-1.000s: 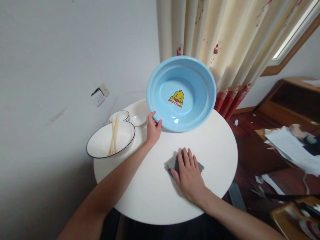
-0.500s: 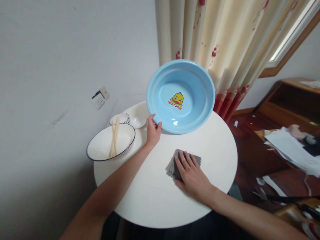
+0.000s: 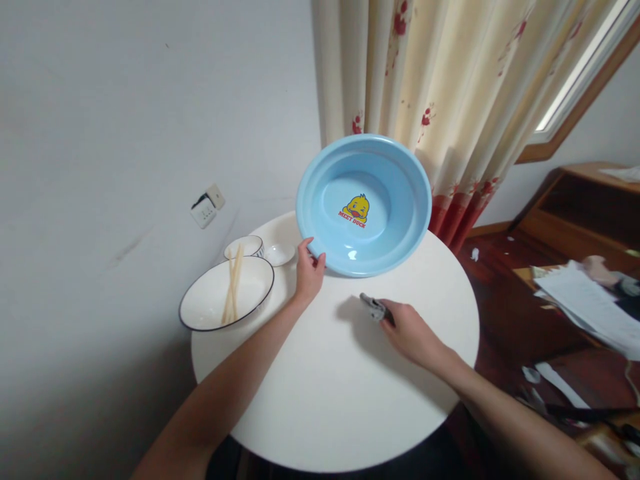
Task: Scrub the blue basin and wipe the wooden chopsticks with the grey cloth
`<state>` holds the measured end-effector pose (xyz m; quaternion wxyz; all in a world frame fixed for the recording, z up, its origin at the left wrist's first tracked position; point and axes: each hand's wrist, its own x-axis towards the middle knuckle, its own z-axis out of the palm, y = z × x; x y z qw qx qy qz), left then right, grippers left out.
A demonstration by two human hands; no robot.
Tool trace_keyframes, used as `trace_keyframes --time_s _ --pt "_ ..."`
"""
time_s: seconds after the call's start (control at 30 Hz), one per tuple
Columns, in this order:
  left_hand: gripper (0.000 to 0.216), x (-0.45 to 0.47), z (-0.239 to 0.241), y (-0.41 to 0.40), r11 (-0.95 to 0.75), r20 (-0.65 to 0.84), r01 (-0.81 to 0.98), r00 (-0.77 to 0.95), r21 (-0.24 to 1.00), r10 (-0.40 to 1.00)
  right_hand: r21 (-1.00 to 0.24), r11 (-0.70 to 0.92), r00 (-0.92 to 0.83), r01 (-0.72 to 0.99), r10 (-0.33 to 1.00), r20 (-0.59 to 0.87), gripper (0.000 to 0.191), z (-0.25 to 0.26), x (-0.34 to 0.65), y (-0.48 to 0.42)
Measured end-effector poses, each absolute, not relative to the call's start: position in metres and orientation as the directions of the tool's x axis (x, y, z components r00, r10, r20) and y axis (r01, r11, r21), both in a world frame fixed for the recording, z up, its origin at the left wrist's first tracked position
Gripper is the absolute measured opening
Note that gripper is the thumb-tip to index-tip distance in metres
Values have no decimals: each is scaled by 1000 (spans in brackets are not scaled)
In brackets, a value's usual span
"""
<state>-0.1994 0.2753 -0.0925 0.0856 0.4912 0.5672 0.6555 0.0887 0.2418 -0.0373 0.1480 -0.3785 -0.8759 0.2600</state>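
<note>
A light blue plastic basin [image 3: 325,170] with a yellow duck print is tilted up at the back of the round white table [image 3: 320,413], its inside facing me. My left hand [image 3: 309,275] grips the basin's lower left rim between thumb and fingers. In my right hand [image 3: 413,333] is a folded grey cloth [image 3: 375,308], pinched and raised just above the tabletop, with its shadow beneath. Most of my right fingers are hidden behind the hand.
Left of my left arm stand a large white bowl [image 3: 200,300] with a dark rim, chopsticks [image 3: 233,283] leaning in it, a smaller bowl [image 3: 245,247] and a small white dish [image 3: 280,254]. A wall with a socket [image 3: 204,213] borders the left; a curtain [image 3: 450,100] hangs behind.
My right hand was lying flat over the cloth on the table; now it has picked the cloth up and turned it on edge. The left hand still holds the basin. The view shifted slightly.
</note>
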Motion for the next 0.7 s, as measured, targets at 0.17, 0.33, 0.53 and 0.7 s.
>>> trace_keyframes --time_s 0.17,0.33,0.53,0.7 --pt "52 -201 -93 274 -347 575 480 -493 806 653 -734 467 -524 493 833 178 25 9 81 313" --pt "52 -203 -93 273 -334 575 497 -486 801 658 -609 620 -439 495 783 441 34 15 42 352" --pt "52 -207 -90 269 -335 591 520 -473 786 654 -312 751 -709 583 657 256 52 -34 -7 362" --pt "50 -210 -85 264 -318 568 509 -471 800 675 -300 778 -793 553 601 97 56 -42 -20 362"
